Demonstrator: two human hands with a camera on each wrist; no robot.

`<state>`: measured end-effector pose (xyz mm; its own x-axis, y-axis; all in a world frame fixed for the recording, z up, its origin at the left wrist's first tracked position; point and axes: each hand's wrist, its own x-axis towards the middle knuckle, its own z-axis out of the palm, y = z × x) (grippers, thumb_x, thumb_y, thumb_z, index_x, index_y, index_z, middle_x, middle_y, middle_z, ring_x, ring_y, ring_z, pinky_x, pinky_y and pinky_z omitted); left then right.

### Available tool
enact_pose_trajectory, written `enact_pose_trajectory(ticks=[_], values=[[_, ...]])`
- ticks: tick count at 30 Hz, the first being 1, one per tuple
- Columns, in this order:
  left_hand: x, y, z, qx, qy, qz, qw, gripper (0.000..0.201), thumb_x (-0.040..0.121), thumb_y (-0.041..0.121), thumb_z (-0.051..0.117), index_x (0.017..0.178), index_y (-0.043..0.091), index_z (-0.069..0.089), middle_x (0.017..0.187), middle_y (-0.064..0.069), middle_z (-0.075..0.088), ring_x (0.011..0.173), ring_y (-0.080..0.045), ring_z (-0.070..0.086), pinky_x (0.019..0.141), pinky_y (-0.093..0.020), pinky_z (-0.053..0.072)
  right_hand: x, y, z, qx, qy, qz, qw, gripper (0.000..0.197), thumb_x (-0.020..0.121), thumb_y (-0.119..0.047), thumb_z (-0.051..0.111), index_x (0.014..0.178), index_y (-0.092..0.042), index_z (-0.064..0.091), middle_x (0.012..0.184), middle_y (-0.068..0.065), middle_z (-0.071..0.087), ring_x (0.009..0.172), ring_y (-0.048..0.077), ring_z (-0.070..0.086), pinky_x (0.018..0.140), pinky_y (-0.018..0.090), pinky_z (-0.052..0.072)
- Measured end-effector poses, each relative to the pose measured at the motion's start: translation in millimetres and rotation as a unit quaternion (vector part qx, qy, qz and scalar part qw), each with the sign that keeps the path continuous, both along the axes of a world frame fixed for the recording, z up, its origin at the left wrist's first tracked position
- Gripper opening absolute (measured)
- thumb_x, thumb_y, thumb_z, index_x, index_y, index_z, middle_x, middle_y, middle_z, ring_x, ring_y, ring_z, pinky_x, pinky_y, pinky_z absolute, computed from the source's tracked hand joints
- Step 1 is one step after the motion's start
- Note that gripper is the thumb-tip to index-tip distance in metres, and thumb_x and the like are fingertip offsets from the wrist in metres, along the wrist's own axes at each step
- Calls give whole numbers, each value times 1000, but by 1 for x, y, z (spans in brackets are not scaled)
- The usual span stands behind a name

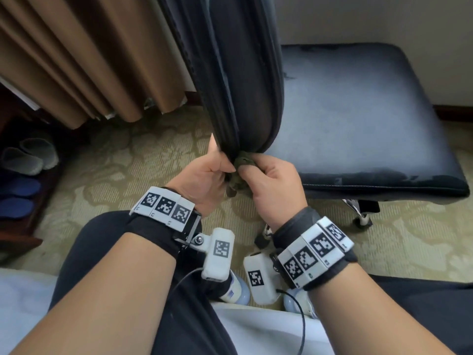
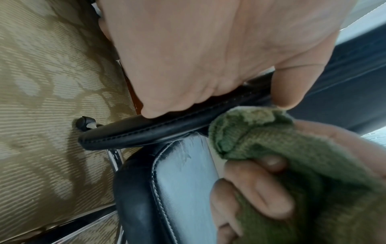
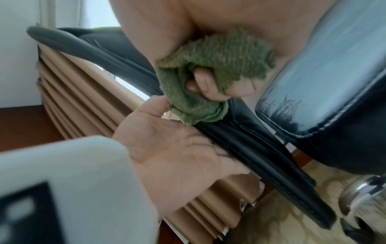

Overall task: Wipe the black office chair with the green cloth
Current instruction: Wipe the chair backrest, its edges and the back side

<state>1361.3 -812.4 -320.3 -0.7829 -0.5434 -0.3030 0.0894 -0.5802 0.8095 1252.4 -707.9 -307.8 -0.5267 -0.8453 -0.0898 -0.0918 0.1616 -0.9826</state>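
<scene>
Right hand (image 1: 272, 184) grip is closed round the bunched green cloth (image 1: 239, 172), fingers curled into the wad, cloth pressed against the lower edge of the black office chair's backrest (image 1: 230, 73). Left hand (image 1: 204, 175) grip is closed on that same backrest edge, thumb on one side and fingers on the other, pinching the padded rim just beside the cloth; thumb tip touches the cloth in the left wrist view. Both grips sit close together, nearly touching, at the bottom tip of the backrest.

Chair seat (image 1: 358, 119) is black, shiny, with worn scuffed patches along its edges, lying to the right of the grips in the head view. Backrest hangs tilted, edge-on to the head camera, stitched seam visible along its rim. Chrome chair base (image 1: 361, 216) and a black caster show under the seat.

Floor is a beige-green carpet (image 1: 128, 162) with a floral pattern. Tan pleated curtain (image 1: 76, 60) hangs at upper left, reaching the floor behind the backrest. Pale wall behind the seat with a dark wood skirting. At far left, grey and blue slippers (image 1: 28, 160) sit in a low dark wooden shelf. Person is seated, dark trousers on both knees, white bedding at the bottom edge. Each wrist carries a black strap with white marker tiles and a white camera block; a black cable runs from each block.
</scene>
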Motion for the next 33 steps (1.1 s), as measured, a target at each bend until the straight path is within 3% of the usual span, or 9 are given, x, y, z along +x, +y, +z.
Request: enact_pose_trajectory(ticks=[5,9,12,16,19,24,27,30,33], values=[[2,-2,0,24,-7,-11,1000,73,79,7,42,151,0,36,99,-6,73,85,-19,71,70,-31,60,2,-1,5,-16,-38,2,999,23,96,-10,60,76,-4,71,63,16,61,57,4,54,52,19,44],[0,-1,3,28,19,-24,999,38,78,9,48,110,5,68,88,-3,77,84,-16,73,77,-29,59,0,-9,12,-44,-85,-19,995,29,89,-25,62,85,3,69,83,36,63,68,34,60,64,57,54],[0,0,2,40,39,-28,998,38,79,12,44,81,12,81,83,-2,76,84,-15,74,79,-27,60,0,-7,16,-66,-63,-13,996,23,92,-20,59,90,-1,72,88,34,65,79,46,63,70,59,54],[2,-1,6,65,31,-15,997,39,82,16,45,102,8,77,94,-10,75,90,-24,72,81,-34,61,0,2,19,-38,12,15,999,20,98,-11,57,90,-13,75,78,21,67,65,21,59,59,40,52],[1,-1,11,71,1,-10,997,51,78,21,48,124,6,65,103,-12,70,95,-27,67,80,-35,59,0,2,12,-3,58,13,998,21,98,-15,56,90,-21,75,69,8,67,61,16,59,56,30,48],[1,4,7,48,0,17,999,92,72,25,58,158,8,34,129,-9,62,112,-29,58,94,-41,48,7,5,-30,78,52,14,995,23,96,-18,53,101,-24,74,81,0,74,78,20,68,76,44,59],[1,3,3,53,12,29,998,91,70,25,62,156,11,37,130,-8,59,117,-30,52,98,-43,42,9,4,-40,77,14,-1,997,30,96,-16,52,107,-32,75,86,-4,75,80,12,70,79,40,60],[0,4,5,57,24,18,998,72,70,24,61,141,14,49,121,-5,68,109,-25,65,93,-40,53,8,6,-55,108,43,26,993,31,95,-22,52,113,-36,73,92,-10,76,88,13,70,86,39,59],[-2,5,5,56,44,16,997,59,67,23,70,124,11,61,115,-5,73,105,-23,71,86,-36,60,11,12,-79,153,-29,51,987,26,94,-23,52,104,-30,75,90,-1,77,80,17,72,85,46,62]])
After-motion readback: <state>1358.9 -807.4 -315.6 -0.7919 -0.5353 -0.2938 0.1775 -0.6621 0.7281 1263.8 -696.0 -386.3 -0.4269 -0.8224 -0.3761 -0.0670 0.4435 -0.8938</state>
